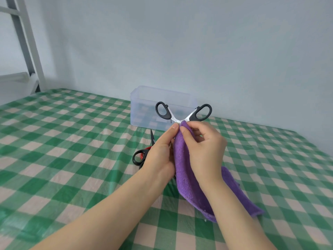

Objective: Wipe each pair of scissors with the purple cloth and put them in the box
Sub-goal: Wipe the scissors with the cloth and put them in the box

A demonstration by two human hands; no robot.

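Head view: the black scissors (192,116) are held up in the air between both hands, in front of the clear plastic box (144,109). Their two handle loops are spread wide apart and point up and away, while the blades run down out of sight behind the hands and the purple cloth (185,177). The left hand (160,150) grips the scissors just below the pivot, its thumb tip pressed against the metal there; its other fingers are hidden behind. The right hand (203,147) pinches the top edge of the purple cloth against the scissors right at the pivot, thumb and forefinger closed on the fabric and the remaining fingers curled. From that pinch the cloth hangs down between the wrists, and its lower end trails off to the right over the green checked tablecloth (72,141). A second pair of scissors (142,151), black and red at the handles, lies on the tablecloth partly under the left hand, its tip pointing toward the box. The box stands near the wall (180,42).
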